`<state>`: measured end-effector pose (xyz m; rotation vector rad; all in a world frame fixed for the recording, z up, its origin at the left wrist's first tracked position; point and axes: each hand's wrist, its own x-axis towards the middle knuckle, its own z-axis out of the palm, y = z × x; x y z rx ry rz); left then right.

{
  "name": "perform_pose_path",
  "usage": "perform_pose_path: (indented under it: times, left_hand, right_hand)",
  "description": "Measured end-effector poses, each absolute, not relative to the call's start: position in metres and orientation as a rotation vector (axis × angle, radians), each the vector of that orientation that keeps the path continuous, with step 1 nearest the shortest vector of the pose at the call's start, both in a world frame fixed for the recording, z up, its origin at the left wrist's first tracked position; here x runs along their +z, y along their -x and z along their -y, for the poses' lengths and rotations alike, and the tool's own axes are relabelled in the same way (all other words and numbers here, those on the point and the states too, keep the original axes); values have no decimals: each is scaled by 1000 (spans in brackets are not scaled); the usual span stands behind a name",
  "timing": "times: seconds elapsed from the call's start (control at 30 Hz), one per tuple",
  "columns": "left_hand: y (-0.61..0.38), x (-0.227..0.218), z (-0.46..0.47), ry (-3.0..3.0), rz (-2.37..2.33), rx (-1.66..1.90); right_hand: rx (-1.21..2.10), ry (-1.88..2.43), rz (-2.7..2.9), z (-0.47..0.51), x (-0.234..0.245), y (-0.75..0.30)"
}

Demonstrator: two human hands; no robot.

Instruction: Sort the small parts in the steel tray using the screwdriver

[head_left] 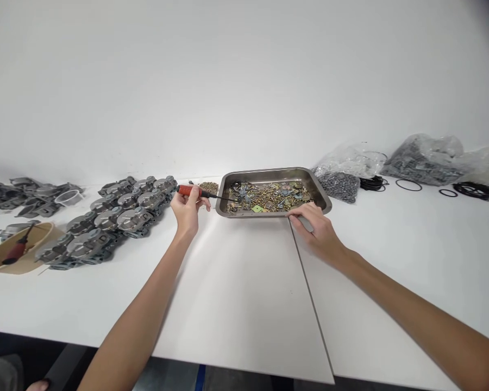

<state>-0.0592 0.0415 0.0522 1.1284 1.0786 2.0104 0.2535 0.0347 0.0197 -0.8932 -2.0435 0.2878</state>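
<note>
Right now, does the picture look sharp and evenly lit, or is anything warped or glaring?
Head view: light is bright and even, with soft shadows beside the tray; the table edge bows like wide-angle distortion; the top right corner darkens; the far plastic bags look slightly soft.

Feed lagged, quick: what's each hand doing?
Left hand: closed on screwdriver.
Right hand: resting by tray, fingers curled; grip cannot be told.

The tray [324, 200] is dull brushed metal with a soft sheen, filled with brassy metal screws [269, 198]; the screwdriver [195, 191] in the left hand [187, 209] has a glossy orange plastic handle and a dark metal shaft. The table [236, 293] is smooth matt white. The grey castings [118, 217] look like matt cast metal, the bags [350, 163] clear crinkled plastic, the bowl [24, 260] brown paper.
</note>
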Motion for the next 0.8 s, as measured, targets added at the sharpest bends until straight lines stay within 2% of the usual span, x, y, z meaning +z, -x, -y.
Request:
perform_pose_path:
  times: [0.4, 0.8]
  left_hand:
    - [56, 49, -41, -1204, -1140, 1886]
    - [72, 63, -42, -1116, -1125, 2125]
  right_hand:
    - [271, 886, 2076, -34, 20, -254]
    - [256, 886, 2077, -35, 20, -254]
